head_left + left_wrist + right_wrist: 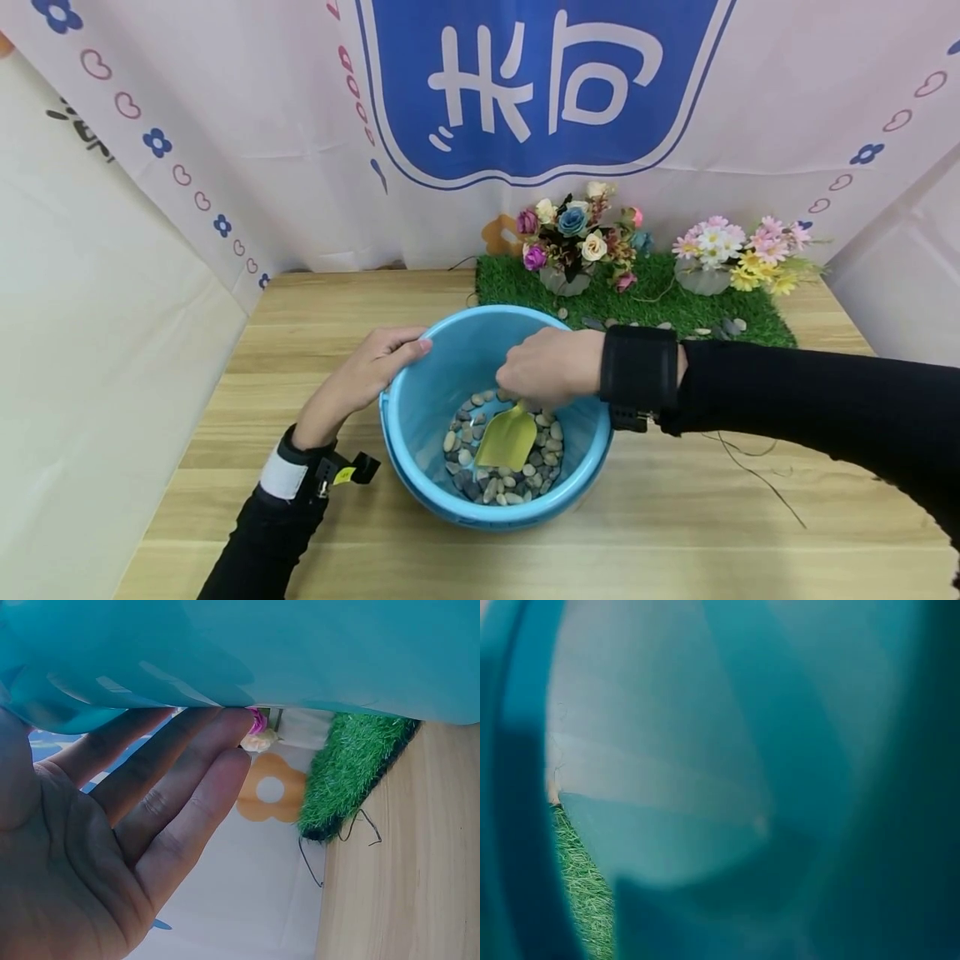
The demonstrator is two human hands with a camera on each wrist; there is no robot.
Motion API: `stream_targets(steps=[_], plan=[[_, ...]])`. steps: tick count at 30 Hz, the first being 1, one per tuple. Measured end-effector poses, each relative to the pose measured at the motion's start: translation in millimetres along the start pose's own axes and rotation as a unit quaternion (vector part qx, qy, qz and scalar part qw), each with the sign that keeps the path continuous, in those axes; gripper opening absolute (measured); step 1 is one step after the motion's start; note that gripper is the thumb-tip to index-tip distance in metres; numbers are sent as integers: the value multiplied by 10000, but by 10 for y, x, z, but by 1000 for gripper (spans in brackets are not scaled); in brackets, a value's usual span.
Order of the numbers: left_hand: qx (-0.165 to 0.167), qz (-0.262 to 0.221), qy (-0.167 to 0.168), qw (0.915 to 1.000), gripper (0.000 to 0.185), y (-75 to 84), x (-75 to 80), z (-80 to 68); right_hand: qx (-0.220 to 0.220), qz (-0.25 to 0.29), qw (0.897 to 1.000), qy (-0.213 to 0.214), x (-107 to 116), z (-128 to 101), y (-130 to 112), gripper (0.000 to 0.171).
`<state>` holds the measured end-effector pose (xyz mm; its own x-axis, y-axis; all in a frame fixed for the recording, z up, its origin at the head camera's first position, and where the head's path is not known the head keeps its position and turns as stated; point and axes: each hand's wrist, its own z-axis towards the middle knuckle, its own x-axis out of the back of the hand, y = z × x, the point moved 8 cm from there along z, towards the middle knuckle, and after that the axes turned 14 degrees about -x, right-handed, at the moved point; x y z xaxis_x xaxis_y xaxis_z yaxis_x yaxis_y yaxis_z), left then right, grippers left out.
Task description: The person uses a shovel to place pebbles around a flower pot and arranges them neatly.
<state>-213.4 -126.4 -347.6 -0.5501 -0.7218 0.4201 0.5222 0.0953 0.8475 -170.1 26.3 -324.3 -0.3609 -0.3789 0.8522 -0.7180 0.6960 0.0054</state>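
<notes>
A blue bucket (450, 375) stands on the wooden table (300, 333), its bottom covered with small grey and white pebbles (517, 483). My right hand (551, 367) reaches in from the right and grips the handle of a yellow scoop (508, 437). The scoop's blade rests on the pebbles. My left hand (375, 358) holds the bucket's left rim, thumb over the edge. In the left wrist view that hand (112, 840) lays its fingers along the outside of the bucket (300, 645). The right wrist view shows only the bucket wall (742, 750).
Behind the bucket lies a green grass mat (675, 304) with two flower bouquets (577, 233) (738, 250) and a few loose pebbles (731, 325). A thin wire (757, 475) trails over the table at the right. A printed cloth backdrop closes off the back and sides.
</notes>
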Motion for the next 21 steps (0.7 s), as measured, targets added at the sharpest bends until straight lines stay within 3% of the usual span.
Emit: stream_targets(steps=[6,14,21], plan=[[-9,27,-6,10000,33,-8,2,-4,-96,-64,9997,-230,97,-36,-6,13],[-10,73,-14,10000,33,1,10,-5,-181,-450,9988,-89,315,-20,-33,25],[-21,40,-25,10000,32,-5,3,-3,-190,-605,9979,-99,311,114,-77,5]])
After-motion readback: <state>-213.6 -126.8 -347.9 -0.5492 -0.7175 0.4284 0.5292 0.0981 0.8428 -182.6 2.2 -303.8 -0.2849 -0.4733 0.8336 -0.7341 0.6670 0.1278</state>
